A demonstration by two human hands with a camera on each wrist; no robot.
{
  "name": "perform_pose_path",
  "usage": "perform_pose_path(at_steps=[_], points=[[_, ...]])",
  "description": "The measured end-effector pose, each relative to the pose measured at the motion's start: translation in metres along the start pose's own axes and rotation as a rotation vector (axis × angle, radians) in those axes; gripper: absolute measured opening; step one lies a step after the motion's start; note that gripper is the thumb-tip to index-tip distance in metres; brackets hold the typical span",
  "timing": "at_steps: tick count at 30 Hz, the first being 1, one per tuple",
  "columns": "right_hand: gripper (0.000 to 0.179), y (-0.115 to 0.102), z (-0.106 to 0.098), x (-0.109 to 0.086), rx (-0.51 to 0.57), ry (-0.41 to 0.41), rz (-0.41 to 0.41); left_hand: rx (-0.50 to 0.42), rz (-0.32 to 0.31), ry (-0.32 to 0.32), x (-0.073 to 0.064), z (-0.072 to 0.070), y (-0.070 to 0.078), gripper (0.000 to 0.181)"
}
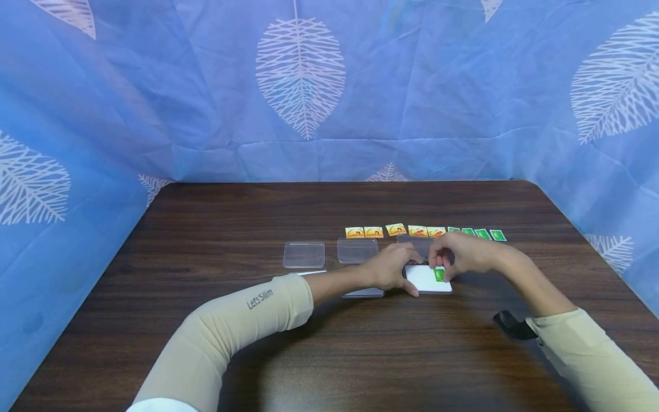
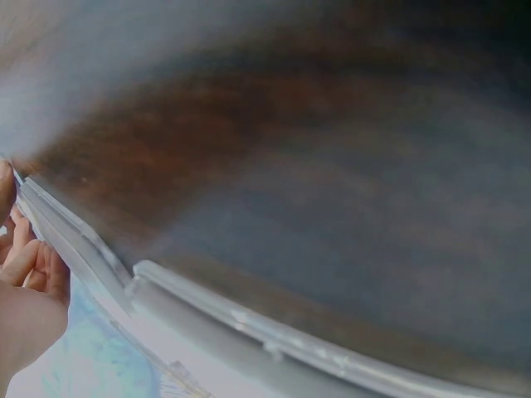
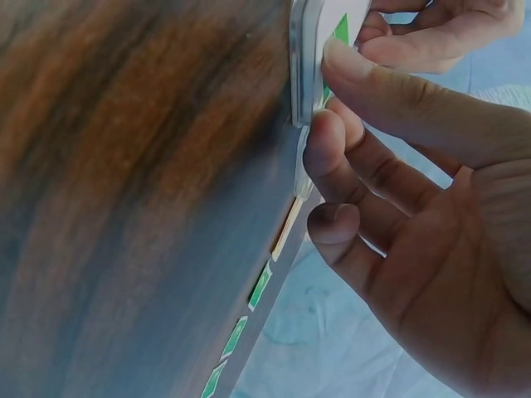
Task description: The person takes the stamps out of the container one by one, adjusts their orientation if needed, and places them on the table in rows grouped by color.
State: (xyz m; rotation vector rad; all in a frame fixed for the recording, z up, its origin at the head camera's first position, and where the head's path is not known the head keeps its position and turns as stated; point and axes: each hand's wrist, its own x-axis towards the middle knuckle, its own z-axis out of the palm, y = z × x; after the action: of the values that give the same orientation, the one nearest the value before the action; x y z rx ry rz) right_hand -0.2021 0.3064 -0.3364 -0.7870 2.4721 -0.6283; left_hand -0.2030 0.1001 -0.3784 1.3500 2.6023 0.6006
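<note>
A flat clear plastic case with a white face (image 1: pixel 423 280) lies on the table toward the right in the head view. My left hand (image 1: pixel 391 266) grips it from the left, thumb at the near edge and fingers at the far edge. Over its right part, my right hand (image 1: pixel 465 252) pinches a small green sticker (image 1: pixel 439 274) between thumb and curled index finger. In the right wrist view the thumb (image 3: pixel 390 87) covers part of the green sticker (image 3: pixel 340 41), right against the white face. The left wrist view shows the case rims (image 2: pixel 249 323) side-on.
Orange stickers (image 1: pixel 373 232) and several green ones (image 1: pixel 482 233) form a row behind the cases. Clear lids (image 1: pixel 304 255) (image 1: pixel 357 250) lie left of my hands. Another case (image 1: pixel 363 293) sits under my left forearm. A patterned blue cloth (image 1: pixel 206 86) hangs around the table.
</note>
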Motion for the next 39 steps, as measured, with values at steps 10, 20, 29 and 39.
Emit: perform_pose_path(at_steps=[10,20,29,39], points=[[0.024,0.0000,0.0030,0.0015,-0.030,0.010,0.017,0.001,-0.004,-0.004,-0.0007,-0.0007,0.0000,0.064],[0.023,-0.0027,0.0029,0.0011,-0.045,0.023,0.010,0.001,0.002,0.006,-0.0007,0.0000,-0.0011,0.064],[0.022,0.0009,0.0050,-0.0009,-0.026,0.039,-0.009,-0.005,0.004,0.010,-0.0004,-0.0002,-0.0008,0.063],[0.022,0.0025,0.0065,-0.0023,-0.028,0.055,-0.019,-0.001,-0.027,-0.043,0.0030,-0.0021,0.0023,0.063]])
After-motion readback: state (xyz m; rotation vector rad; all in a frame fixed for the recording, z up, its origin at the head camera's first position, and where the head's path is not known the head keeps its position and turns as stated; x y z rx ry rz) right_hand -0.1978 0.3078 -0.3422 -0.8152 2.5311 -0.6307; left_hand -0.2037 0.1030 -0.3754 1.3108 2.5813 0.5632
